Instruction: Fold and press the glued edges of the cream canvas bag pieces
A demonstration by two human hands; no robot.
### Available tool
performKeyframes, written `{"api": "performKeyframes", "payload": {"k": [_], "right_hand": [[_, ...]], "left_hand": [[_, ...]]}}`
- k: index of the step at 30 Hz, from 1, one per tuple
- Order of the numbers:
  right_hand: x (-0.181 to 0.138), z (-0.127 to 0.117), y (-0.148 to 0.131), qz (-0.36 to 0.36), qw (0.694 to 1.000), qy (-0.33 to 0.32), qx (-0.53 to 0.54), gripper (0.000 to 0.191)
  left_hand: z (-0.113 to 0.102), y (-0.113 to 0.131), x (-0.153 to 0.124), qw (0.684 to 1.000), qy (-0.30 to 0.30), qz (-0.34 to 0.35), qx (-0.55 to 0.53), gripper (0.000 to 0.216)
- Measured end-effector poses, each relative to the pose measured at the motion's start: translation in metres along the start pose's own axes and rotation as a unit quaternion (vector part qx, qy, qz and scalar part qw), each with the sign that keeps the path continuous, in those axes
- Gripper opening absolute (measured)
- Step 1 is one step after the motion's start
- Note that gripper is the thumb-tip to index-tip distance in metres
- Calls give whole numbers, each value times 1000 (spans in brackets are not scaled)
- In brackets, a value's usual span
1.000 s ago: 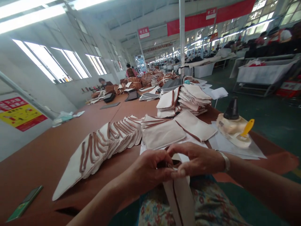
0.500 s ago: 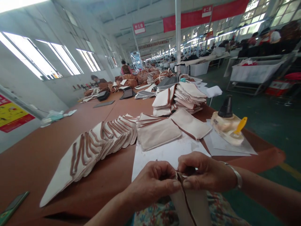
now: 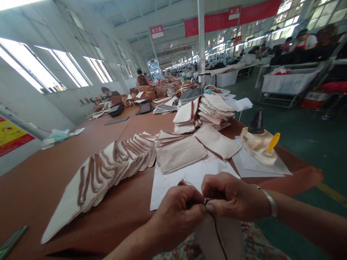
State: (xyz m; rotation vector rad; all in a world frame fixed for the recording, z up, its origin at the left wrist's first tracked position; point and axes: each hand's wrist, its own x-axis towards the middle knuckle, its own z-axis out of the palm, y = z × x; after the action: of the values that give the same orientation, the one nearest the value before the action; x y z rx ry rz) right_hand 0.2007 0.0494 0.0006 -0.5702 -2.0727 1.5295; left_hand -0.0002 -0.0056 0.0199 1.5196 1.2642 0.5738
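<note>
Both hands pinch the top end of a pale fabric piece [image 3: 230, 234] with a dark brown seam line down its middle. My left hand [image 3: 180, 209] grips the edge from the left, thumb and forefinger closed. Fingertips almost touching it, my right hand [image 3: 234, 196], with a bracelet on the wrist, pinches the same edge from the right. The piece hangs down over a flowered cloth at my lap. A brown corner shows above my left fingers. Just beyond the hands lies a white paper sheet [image 3: 162, 191], with sewn pale panels [image 3: 181, 153] on its far part.
A fanned row of pale pieces with brown strips [image 3: 100, 177] covers the table's left. Taller stacks [image 3: 215, 110] stand farther back. To the right, a glue-stained container [image 3: 257, 148] holds a black cone and a yellow-handled tool. A phone-like object [image 3: 12, 240] lies near left. Other people sit farther off.
My fingers have drawn closer together along the fabric edge, and a brown corner now shows above my left hand. The view has shifted slightly to the right.
</note>
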Motion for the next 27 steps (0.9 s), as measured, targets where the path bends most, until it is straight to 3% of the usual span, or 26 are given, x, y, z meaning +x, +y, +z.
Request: {"api": "performKeyframes", "payload": {"k": [3,5,8,10,13,19,27], "right_hand": [[0,1,2,36,999,22,-9,2],[-1,1,5,62,997,31,14,4],[-3,0,9,86,994,26,63,14],[-3,0,11,105,990,15,92,17],[-3,2,13,129,985,23,109,20],[-6,8,16,132,985,54,94,21],[-6,11,12,125,989,55,61,21]], "left_hand": [[0,-4,-2,996,30,62,59,10],[0,-9,-3,980,77,138,117,7],[-2,-14,-5,920,121,277,248,15],[-1,-16,-7,874,120,326,340,18],[1,-17,-8,830,135,342,419,16],[7,-14,-5,860,162,310,371,16],[17,-18,-2,846,185,285,411,21]]}}
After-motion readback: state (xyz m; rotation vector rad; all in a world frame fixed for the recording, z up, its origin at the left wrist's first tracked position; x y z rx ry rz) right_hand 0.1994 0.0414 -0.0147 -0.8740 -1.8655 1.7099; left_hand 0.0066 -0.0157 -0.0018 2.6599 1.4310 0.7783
